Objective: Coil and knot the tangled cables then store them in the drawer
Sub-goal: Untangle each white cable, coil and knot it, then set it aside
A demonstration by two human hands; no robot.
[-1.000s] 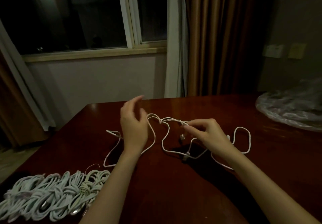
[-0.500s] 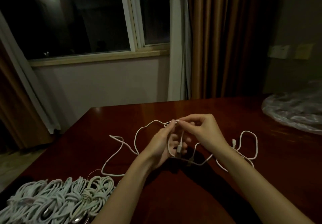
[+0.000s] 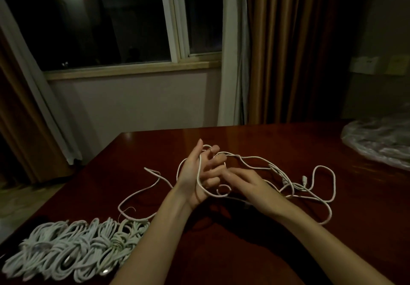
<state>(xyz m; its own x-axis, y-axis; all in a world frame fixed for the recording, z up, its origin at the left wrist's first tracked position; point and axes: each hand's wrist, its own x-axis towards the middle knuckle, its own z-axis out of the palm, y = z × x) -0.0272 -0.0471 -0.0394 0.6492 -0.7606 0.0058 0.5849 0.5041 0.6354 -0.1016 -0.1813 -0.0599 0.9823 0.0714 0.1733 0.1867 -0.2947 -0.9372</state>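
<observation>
Table (image 3: pixel 221 251) first: a pile of finished coils (image 3: pixel 73 249) sits at its near-left edge, a plastic bag (image 3: pixel 377 142) far right. No drawer in view. The loose cable (image 3: pixel 255 158) sprawls mid-table, one turn wrapped over the left hand (image 3: pixel 195 173), which stands upright with fingers straight as a former. Right hand (image 3: pixel 246 182) is beside it; can't tell if it pinches the cable. Step looks like coiling, early. Next: feed slack round the palm, keeping tension.
</observation>
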